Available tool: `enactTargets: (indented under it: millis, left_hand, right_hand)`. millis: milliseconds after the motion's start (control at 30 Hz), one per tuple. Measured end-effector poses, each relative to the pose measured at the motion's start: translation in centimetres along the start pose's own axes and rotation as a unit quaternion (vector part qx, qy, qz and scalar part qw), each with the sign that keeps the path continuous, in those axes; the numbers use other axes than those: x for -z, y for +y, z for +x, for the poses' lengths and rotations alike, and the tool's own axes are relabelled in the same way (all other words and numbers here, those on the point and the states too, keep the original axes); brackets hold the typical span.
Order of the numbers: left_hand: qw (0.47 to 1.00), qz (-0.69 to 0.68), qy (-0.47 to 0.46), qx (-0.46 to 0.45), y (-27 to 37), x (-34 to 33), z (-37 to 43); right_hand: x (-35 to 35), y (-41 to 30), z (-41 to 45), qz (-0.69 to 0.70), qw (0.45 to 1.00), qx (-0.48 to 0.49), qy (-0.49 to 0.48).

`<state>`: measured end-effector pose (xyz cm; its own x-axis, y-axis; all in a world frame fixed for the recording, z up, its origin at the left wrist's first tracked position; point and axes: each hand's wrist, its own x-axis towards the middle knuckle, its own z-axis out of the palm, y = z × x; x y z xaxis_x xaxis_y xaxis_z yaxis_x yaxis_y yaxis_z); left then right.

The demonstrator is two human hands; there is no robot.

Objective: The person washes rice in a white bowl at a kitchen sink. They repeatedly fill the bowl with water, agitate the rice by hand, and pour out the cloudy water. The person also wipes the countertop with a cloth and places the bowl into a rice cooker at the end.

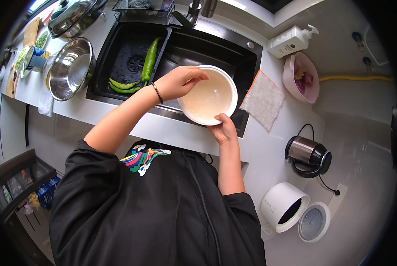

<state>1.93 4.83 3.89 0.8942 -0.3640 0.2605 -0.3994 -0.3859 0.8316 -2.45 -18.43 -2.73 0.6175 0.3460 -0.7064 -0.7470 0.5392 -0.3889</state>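
A white, round, rimmed pot point(226, 96) is held over the front of the right basin of the black sink point(215, 38). Pale, cloudy liquid seems to fill its inside, with small glints on it. My right hand point(223, 129) grips the near rim, thumb on top and fingers underneath. Across the pot's left side reaches my left hand point(182, 81), a beaded bracelet at its wrist. Its fingers are bent and close together above the pot's inside; whether anything is between them is hidden. One large green pepper point(149, 61) and two small green chillies point(123, 87) lie in the left basin.
Left of the sink stands a steel bowl point(70, 69). The faucet point(193, 13) rises behind. To the right are a white cloth point(264, 99), a pump bottle point(288, 41), a pink basket point(288, 73), a kettle point(303, 153) and an open rice cooker point(278, 202).
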Motion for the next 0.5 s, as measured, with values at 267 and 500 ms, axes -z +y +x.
enactTargets:
  millis: [267, 500]
  left_hand:
    - [0.967, -0.145, 0.151, 0.145, -1.7, 0.4, -2.1]
    - [0.929, -0.119, 0.232, 0.262, -6.1, -2.1, -5.5]
  right_hand:
    - [0.5, -0.3, 1.0, -0.010, 1.000, 0.015, 0.012]
    - [0.2, -1.7, 2.7, -0.017, 0.999, 0.037, 0.010]
